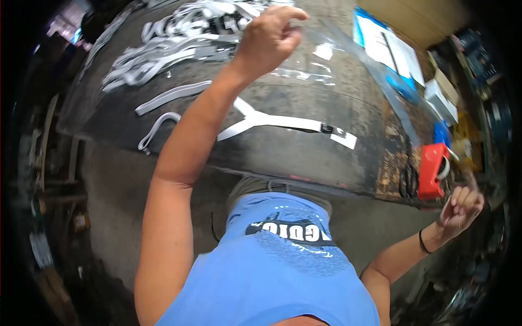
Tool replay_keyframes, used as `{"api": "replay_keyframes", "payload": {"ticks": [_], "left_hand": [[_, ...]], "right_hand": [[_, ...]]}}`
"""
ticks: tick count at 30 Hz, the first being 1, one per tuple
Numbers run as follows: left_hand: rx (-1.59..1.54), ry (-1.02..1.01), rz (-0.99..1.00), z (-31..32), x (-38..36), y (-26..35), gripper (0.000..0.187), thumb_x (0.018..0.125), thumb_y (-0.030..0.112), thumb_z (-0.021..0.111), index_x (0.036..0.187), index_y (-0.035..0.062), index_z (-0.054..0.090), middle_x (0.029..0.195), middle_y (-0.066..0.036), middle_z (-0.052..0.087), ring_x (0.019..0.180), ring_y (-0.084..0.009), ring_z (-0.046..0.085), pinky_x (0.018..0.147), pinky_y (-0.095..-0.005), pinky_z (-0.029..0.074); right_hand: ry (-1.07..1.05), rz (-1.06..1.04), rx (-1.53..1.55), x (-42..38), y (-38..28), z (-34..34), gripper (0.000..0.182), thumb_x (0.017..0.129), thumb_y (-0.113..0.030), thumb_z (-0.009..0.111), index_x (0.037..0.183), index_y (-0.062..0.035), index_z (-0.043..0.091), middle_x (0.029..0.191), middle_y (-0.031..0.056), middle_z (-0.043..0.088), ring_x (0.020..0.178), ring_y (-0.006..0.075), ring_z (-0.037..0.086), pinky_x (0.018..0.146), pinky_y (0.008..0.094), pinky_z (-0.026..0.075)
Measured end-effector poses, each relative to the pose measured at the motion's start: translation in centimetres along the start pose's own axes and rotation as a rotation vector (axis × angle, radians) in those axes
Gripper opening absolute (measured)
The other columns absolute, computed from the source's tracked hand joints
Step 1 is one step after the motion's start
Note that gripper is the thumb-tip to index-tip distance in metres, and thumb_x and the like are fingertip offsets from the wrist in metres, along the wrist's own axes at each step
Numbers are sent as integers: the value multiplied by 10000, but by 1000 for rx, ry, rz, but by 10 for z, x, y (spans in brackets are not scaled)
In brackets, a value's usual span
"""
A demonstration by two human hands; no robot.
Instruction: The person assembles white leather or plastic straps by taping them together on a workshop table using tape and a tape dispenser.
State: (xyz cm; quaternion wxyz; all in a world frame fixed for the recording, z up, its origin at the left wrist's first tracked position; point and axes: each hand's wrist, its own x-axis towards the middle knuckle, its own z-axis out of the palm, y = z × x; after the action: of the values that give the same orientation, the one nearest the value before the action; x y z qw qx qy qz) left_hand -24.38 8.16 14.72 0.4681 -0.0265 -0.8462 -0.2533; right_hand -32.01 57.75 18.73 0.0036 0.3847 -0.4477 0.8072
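My left hand point(272, 38) is over the back of the table, its fingers curled; anything in them is hidden. Beneath and beside it lie clear plastic bags point(304, 76). My right hand point(461, 207) is raised by the table's right front edge, near a red tape dispenser point(430, 173). Its fingers are mostly curled and one blurred finger points up; I cannot make out anything held. A white elastic strap point(288, 121) in a Y shape, with a black clip point(326, 128) and a white tag point(343, 139), lies under my left forearm.
Piles of white straps point(157, 60) cover the back left of the dark table point(283, 157). At the right are papers in a blue folder point(389, 51), a small white box point(440, 102) and black scissors point(408, 176). A cardboard surface point(402, 19) shows at the back.
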Motion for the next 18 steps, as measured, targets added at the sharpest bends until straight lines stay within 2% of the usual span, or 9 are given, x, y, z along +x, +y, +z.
{"api": "replay_keyframes", "payload": {"ticks": [3, 6, 7, 10, 12, 13, 14, 15, 18], "left_hand": [[204, 42, -47, -91, -39, 0, 184, 800, 27, 652, 962, 104, 692, 794, -63, 576, 685, -216, 587, 637, -365, 483], [467, -43, -16, -156, -103, -5, 102, 817, 39, 655, 908, 83, 642, 825, -91, 576, 764, -291, 585, 674, -391, 485], [495, -126, -107, -169, -131, -7, 107, 817, 42, 653, 914, 82, 634, 844, -94, 581, 780, -300, 594, 684, -399, 489], [495, -361, -322, -186, -206, -7, 111, 807, 53, 639, 915, 73, 619, 915, -101, 595, 849, -316, 622, 719, -406, 504], [513, -455, -382, -184, -235, -7, 122, 791, 49, 642, 908, 67, 613, 1023, -121, 608, 922, -325, 622, 774, -410, 508], [540, -468, -350, -185, -246, -16, 121, 788, 51, 645, 904, 64, 613, 1083, -131, 601, 956, -334, 616, 804, -419, 503], [565, -477, -316, -188, -253, -27, 121, 784, 53, 648, 900, 61, 613, 1142, -141, 594, 990, -343, 609, 835, -428, 498], [532, -487, -391, -193, -253, -33, 119, 780, 55, 651, 894, 57, 616, 1228, -156, 571, 1048, -370, 591, 887, -449, 479], [556, -498, -459, -211, -249, -62, 64, 795, 53, 620, 857, 53, 606, 1424, -190, 466, 1064, -386, 596, 894, -423, 482]], "right_hand": [[-24, 106, 284, -22, 41, -8, 303, 981, -272, 584, 1084, 12, 599, 680, -3, 445, 617, 109, 416, 647, 286, 393], [-85, 258, 342, -38, 80, -46, 442, 966, -410, 577, 1103, 10, 604, 803, 43, 583, 742, 160, 535, 752, 326, 437], [-91, 259, 360, -38, 91, -33, 442, 966, -410, 577, 1103, 10, 604, 803, 43, 583, 742, 160, 535, 752, 326, 437], [-114, 476, 362, -50, 121, -8, 663, 869, -650, 570, 1019, -5, 606, 851, 82, 644, 736, 217, 603, 746, 407, 513], [-149, 557, -32, -67, 137, -1, 322, 905, -322, 667, 956, -15, 587, 824, 71, 615, 740, 184, 603, 692, 337, 537], [-116, 679, 98, -66, 141, 21, 216, 872, -196, 684, 940, -18, 582, 833, 59, 608, 727, 156, 595, 658, 294, 517], [-119, 970, -282, -59, 150, 15, 217, 859, -188, 686, 956, -25, 581, 860, 40, 600, 714, 117, 567, 641, 275, 493], [-242, 873, -465, -48, 153, 51, 219, 860, -170, 672, 998, -22, 591, 842, 27, 595, 712, 102, 572, 634, 254, 473], [-404, 945, -333, -38, 173, 85, 493, 878, -69, 611, 1351, -27, 478, 759, 3, 561, 656, 79, 523, 595, 240, 444]]}}
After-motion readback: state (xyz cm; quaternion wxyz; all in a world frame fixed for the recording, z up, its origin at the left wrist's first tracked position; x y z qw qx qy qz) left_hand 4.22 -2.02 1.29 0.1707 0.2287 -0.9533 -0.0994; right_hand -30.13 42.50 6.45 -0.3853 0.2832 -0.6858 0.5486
